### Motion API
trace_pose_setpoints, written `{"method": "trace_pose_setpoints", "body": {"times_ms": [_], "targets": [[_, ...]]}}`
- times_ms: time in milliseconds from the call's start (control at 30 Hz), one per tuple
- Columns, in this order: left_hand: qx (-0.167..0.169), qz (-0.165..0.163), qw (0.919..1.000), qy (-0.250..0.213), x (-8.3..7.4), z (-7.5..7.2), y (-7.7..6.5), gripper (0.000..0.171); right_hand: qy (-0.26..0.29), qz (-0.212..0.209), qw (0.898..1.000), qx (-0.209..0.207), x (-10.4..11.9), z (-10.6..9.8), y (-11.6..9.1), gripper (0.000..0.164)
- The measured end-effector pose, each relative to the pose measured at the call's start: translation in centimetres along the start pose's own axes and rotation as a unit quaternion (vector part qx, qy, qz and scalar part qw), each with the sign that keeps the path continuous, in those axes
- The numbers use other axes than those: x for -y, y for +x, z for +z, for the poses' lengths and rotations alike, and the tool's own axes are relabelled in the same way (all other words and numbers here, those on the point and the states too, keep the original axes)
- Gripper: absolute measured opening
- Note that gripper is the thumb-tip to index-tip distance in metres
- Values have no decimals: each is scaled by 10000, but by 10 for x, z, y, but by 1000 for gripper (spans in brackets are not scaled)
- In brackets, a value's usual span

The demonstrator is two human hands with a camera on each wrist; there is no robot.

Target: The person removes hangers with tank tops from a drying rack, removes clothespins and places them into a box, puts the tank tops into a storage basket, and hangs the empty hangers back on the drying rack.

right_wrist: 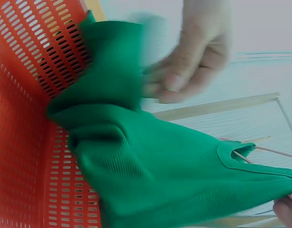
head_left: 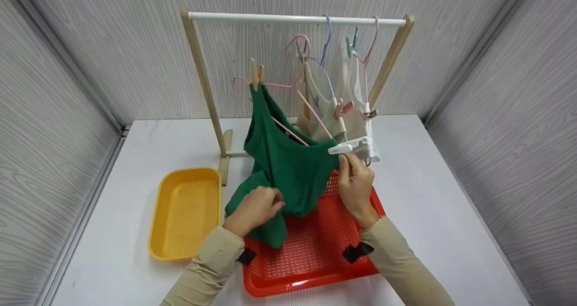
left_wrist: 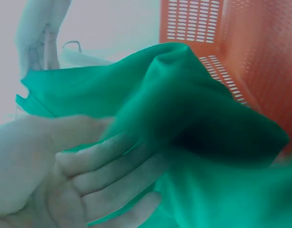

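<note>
A green sleeveless top (head_left: 293,166) hangs askew on a pink hanger (head_left: 314,114), its lower part bunched over the red basket. A wooden clothespin (head_left: 256,76) grips its left strap, and a white clothespin (head_left: 347,146) is at the right strap. Just below the white clothespin, my right hand (head_left: 358,184) pinches the edge of the top between thumb and fingers. My left hand (head_left: 257,207) is at the bunched lower fabric. In the left wrist view, the left hand's fingers (left_wrist: 122,180) lie fairly straight against the cloth, which is blurred there.
The red perforated basket (head_left: 311,261) lies beneath both hands. A yellow tray (head_left: 185,220) stands on the left. Behind is a rack with a white rail (head_left: 270,17), holding light garments (head_left: 356,89) on a blue hanger (head_left: 326,40) and a second pink hanger (head_left: 375,40).
</note>
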State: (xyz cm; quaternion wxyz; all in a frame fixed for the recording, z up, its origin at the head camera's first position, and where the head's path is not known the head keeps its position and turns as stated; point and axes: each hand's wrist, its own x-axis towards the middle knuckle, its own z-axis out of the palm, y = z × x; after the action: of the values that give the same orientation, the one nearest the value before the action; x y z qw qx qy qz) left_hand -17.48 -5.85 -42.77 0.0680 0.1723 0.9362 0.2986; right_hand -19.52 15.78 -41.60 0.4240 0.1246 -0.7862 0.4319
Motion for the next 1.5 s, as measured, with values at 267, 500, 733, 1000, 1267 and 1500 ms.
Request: {"method": "trace_pose_setpoints", "body": {"times_ms": [267,500,733,1000,1267,1500], "targets": [[-744,-475,9937,692,26,-5,4,12,-12,12,10000,-10,-1,0,0,8],[-748,-1364,9811,1149,53,-11,11,20,-45,39,10000,29,0,-2,1,8],[83,-1856,9813,498,72,-13,19,25,-50,49,10000,-5,-3,-1,0,8],[303,-1882,9815,182,78,-16,31,27,69,102,9999,22,-2,-2,1,9],[-36,-1801,9835,182,83,-13,41,24,90,122,9999,-39,-3,-2,1,9],[-453,-1820,9820,217,94,-19,46,21,129,199,9997,-44,-1,-1,1,10]]}}
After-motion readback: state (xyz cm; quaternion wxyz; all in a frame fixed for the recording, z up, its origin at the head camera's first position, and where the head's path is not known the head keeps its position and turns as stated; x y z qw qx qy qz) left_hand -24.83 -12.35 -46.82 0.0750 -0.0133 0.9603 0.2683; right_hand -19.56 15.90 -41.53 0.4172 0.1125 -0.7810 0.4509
